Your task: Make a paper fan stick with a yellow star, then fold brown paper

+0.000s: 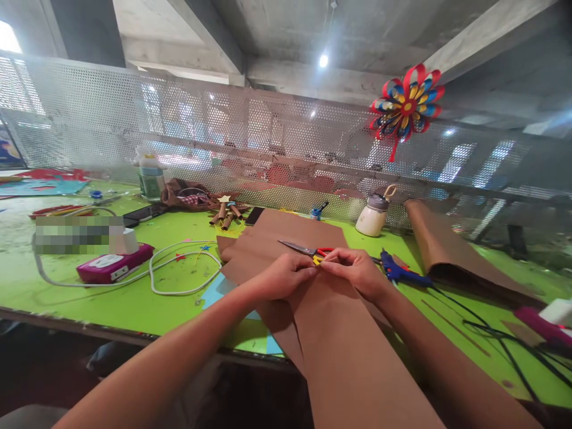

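Observation:
My left hand and my right hand meet over a long sheet of brown paper that runs from the table toward me. Both hands are closed in a pinch around a small yellow piece between their fingertips. Just behind the fingers lie scissors with red handles, blades pointing left. A blue glue gun rests to the right of my right hand.
The green table carries a pink power strip with a white cable, small brown paper rolls, a white glue bottle, a brown paper roll and black cords. A paper flower hangs on the mesh fence.

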{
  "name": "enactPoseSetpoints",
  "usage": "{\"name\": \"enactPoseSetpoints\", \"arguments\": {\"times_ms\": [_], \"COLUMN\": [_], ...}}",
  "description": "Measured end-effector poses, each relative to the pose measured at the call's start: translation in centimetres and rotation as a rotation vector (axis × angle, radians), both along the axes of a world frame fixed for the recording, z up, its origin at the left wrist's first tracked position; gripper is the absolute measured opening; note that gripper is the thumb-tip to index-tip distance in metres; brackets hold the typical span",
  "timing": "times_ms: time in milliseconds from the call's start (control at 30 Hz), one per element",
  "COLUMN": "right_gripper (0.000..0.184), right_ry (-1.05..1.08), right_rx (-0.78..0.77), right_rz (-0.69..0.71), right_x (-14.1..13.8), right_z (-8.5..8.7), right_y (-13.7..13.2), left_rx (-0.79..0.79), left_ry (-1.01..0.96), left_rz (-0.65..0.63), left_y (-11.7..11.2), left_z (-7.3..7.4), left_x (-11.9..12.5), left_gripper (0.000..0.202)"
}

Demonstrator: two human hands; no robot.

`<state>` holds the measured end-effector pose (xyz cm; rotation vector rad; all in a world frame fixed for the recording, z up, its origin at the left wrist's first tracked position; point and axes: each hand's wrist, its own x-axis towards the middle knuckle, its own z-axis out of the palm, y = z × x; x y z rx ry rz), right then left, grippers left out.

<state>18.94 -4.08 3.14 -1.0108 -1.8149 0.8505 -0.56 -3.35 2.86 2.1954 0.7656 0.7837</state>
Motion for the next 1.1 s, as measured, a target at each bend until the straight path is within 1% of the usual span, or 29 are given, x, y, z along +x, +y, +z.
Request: {"name": "enactPoseSetpoints", "arguments": {"times_ms": [133,267,333,400,500,633,767,967,1100], "right_gripper": [0.029,0.031,0.032,0.032,0.034,0.034,0.034,0.04,0.039], "right_ry": [0.051,0.178,0.196,0.139,0.023,0.004,0.046,0.08,0.11], "right_rx": [0.004,-0.155,-0.208,-0.194,-0.114,-0.078,-0.105,-0.184,-0.23], "right_rz": [-0.032,-0.015,0.017,0.035,-0.015,-0.054,-0.07,-0.09,-0.075], "right_x": [0.2,0.4,0.4,0.4,0.2,0.1,0.3,0.8,0.7], "right_z": [-0.2,-0.4,-0.4,-0.5,-0.8,-1.0,-0.8,-0.8,-0.9], "right_y": [0.2,0.5,0.6,0.7,1.0,1.0,0.9,1.3,1.3], "left_rx": [-0.044,-0.064,-0.061,-0.062,-0.082,-0.118,-0.178,-0.322,-0.321], "left_ry": [-0.022,-0.043,-0.038,-0.042,-0.051,-0.067,-0.076,-0.02,-0.025], "left_rz": [0.005,0.015,0.031,0.034,0.017,-0.009,-0.038,-0.029,-0.044], "left_y": [0.0,0.2,0.4,0.6,0.8,0.8,0.8,0.6,0.6], "left_z": [-0.1,-0.4,-0.6,-0.9,-1.1,-1.2,-1.1,-0.8,-0.7], "left_x": [0.2,0.2,0.2,0.2,0.4,0.5,0.4,-0.5,-0.5], "left_gripper": [0.028,0.028,0.029,0.028,0.026,0.026,0.03,0.04,0.039]}}
